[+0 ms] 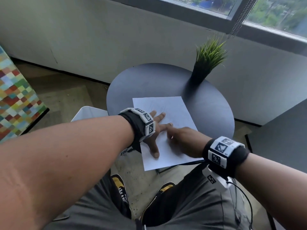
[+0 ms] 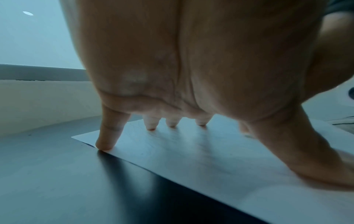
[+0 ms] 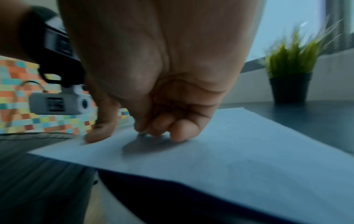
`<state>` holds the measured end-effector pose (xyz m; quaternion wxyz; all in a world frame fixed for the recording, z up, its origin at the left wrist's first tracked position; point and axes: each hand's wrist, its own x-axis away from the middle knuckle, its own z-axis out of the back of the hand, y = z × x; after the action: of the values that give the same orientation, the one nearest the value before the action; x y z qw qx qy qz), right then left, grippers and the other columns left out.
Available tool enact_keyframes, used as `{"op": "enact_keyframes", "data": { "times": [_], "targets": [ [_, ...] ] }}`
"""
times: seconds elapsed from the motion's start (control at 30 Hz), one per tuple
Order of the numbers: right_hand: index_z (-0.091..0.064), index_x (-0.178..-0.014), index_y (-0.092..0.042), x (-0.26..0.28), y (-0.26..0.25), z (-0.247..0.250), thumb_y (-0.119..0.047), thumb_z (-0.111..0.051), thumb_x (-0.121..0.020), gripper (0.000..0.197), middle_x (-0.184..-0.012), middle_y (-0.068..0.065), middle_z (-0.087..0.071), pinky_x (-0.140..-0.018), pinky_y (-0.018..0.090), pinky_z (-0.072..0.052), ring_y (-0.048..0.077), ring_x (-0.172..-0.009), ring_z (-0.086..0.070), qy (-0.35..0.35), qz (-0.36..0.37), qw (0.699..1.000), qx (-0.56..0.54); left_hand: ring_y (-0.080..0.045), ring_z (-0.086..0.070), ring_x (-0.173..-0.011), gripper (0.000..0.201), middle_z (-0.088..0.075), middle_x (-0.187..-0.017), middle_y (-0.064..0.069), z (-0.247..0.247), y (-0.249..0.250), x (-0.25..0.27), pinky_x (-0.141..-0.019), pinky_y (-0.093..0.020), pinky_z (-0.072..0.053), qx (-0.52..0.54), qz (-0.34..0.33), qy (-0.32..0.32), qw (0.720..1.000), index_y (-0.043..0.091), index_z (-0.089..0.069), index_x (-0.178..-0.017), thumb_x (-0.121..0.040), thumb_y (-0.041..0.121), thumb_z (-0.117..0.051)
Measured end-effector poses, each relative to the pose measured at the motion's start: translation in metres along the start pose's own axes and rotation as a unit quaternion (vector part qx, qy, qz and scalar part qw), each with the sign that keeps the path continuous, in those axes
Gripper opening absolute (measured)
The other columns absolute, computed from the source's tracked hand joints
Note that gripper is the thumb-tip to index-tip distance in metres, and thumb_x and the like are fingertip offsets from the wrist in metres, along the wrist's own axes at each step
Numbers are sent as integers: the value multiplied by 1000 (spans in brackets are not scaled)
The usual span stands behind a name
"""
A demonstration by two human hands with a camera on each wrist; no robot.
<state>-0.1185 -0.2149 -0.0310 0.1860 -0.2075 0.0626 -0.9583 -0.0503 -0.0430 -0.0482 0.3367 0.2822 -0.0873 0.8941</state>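
Left hand (image 1: 157, 130) grip open, fingers splayed on white paper sheet (image 1: 176, 110); right hand (image 1: 184, 138) curled on it, contents unclear.

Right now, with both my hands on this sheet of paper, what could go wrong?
1. The sheet of paper overhangs the near edge of the round table; weight on that unsupported part could crease it or tip it off.
2. Only the left hand, fingers spread, pins the sheet; if it eases, the right hand with its curled fingers may drag the sheet askew.
3. The potted plant stands just beyond the sheet; a forward shove might topple it.
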Motion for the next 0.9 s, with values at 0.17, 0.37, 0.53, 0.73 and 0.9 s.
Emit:
{"op": "enact_keyframes", "data": {
  "times": [0.17, 0.37, 0.53, 0.73, 0.9],
  "targets": [
    [-46, -105, -19, -8, 23, 8, -26, -47, -94, 12, -89, 6, -59, -72, 36, -46, 30, -84, -54, 64, -80, 995, -10, -37, 15, -152, 142, 27, -164, -1, 0, 1, -2, -116, -69, -11, -20, 0, 2, 1000, 48, 16, -152, -49, 82, -76],
    [-42, -100, -26, 2, 0, -8, -18, -52, -92, 15, -88, 0, -58, -71, 34, -47, 22, -80, -51, -27, 50, 998, -3, -35, 18, -151, 142, 30, -163, 0, 1, -2, 0, -117, -68, -9, -24, -4, -10, 1000, 49, 16, -152, -51, 78, -79],
    [-49, -99, -23, -8, 39, 7, -29, -53, -93, 9, -90, 6, -63, -66, 31, -46, 26, -78, -56, 68, -110, 989, -68, -35, 15, -152, 141, 27, -163, 0, 6, 1, 2, -117, -67, -9, -36, 3, -15, 999, 51, 15, -152, -51, 76, -81],
    [-40, -92, -22, -11, 40, -3, -35, -44, -94, 14, -88, 11, -57, -70, 40, -51, 33, -77, -55, 71, -164, 981, -75, -42, -19, -147, 139, -2, -162, -11, 15, 7, 7, -113, -62, -28, -37, 52, -14, 998, 52, 4, -153, -46, 77, -82],
    [-42, -108, -20, 8, 9, -6, -31, -45, -95, 17, -98, 9, -62, -73, 38, -47, 32, -89, -56, 24, -20, 999, 44, -36, 11, -152, 136, 19, -165, -6, 0, 12, 17, -118, -64, -15, 1, 40, -2, 999, 46, 13, -154, -55, 82, -74]
  ]
}}
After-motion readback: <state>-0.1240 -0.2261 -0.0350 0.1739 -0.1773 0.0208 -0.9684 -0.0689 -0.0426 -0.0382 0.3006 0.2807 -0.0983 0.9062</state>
